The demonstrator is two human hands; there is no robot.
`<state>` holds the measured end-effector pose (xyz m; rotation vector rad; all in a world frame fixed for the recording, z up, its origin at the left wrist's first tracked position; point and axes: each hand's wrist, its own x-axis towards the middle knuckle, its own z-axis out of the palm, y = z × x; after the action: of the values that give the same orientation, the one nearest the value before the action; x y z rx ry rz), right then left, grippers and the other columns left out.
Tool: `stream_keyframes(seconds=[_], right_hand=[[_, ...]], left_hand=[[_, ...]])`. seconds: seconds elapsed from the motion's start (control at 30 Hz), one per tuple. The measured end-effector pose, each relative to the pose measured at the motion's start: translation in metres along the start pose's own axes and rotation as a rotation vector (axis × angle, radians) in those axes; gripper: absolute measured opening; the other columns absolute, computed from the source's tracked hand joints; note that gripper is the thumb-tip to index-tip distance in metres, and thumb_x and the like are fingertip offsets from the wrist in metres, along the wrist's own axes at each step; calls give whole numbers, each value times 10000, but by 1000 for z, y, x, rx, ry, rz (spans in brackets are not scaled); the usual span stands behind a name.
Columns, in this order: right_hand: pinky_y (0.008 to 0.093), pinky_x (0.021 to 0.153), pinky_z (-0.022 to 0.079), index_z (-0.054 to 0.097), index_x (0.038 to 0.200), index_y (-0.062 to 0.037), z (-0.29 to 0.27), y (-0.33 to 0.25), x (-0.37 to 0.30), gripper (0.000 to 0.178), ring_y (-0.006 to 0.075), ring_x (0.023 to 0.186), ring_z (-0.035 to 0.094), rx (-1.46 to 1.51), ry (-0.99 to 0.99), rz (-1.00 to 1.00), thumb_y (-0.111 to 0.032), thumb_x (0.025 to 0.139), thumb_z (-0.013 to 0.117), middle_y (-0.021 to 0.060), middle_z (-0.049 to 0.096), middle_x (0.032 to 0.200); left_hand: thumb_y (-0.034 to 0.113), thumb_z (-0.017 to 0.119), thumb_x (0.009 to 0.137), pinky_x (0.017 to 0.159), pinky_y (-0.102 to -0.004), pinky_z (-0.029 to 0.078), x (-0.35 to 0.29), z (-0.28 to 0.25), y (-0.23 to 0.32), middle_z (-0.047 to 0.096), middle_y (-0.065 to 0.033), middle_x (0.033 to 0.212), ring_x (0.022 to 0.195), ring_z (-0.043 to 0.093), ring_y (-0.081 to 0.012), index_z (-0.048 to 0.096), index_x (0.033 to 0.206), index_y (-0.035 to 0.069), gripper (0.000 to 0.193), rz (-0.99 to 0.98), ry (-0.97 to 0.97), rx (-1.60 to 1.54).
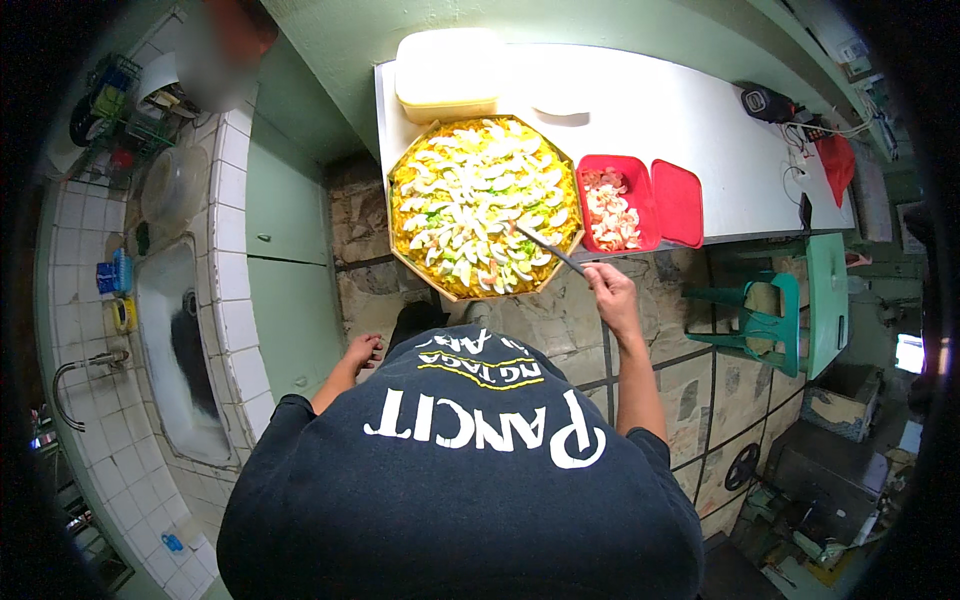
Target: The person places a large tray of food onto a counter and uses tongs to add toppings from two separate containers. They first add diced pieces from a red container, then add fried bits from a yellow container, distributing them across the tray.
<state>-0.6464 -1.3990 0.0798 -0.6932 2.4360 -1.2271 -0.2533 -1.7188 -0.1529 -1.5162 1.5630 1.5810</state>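
Observation:
A large octagonal tray [408, 262] sits on the white table, filled with yellow noodles topped with egg slices [470, 195] and chopped greens. My right hand [612, 292] is closed around the end of a long, thin dark utensil [553, 249]. Its far tip rests at the noodles' right side, beside a small pinkish piece; the kind of utensil is hard to make out. To the right of the tray stands a red plastic container [648, 235] of peeled pink shrimp [610, 210]. My left hand [364, 350] hangs low by my body, fingers loosely bent, holding nothing.
A pale lidded tub [448, 70] stands behind the tray, and a red lid [678, 203] lies beside the container. Green chairs [770, 325] are at the right. Along the left runs a tiled counter with a sink [180, 350] and a dish rack [115, 95].

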Motion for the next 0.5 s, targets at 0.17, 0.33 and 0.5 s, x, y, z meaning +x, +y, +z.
stream_keyframes(seconds=[0.17,0.33,0.5], right_hand=[[380,664,479,681,928,-70,10,-7,0,206,302,755,638,-184,7,-75,-231,894,559,127,654,825],[400,683,484,676,894,-67,2,-14,-4,210,316,776,634,-358,20,-104,-241,893,559,119,651,828],[412,693,486,679,904,-59,-13,-15,1,219,323,786,635,-334,97,-122,-245,893,565,137,652,842]], left_hand=[[267,458,966,564,-324,445,7,0,-1,594,24,922,676,586,-126,529,1262,186,315,19,8,-46],[261,453,966,570,-327,440,-4,2,4,591,28,912,679,585,-127,525,1263,200,311,0,-4,2],[258,456,963,591,-354,441,-7,-3,0,587,21,923,702,584,-150,519,1269,199,317,14,-10,71]])
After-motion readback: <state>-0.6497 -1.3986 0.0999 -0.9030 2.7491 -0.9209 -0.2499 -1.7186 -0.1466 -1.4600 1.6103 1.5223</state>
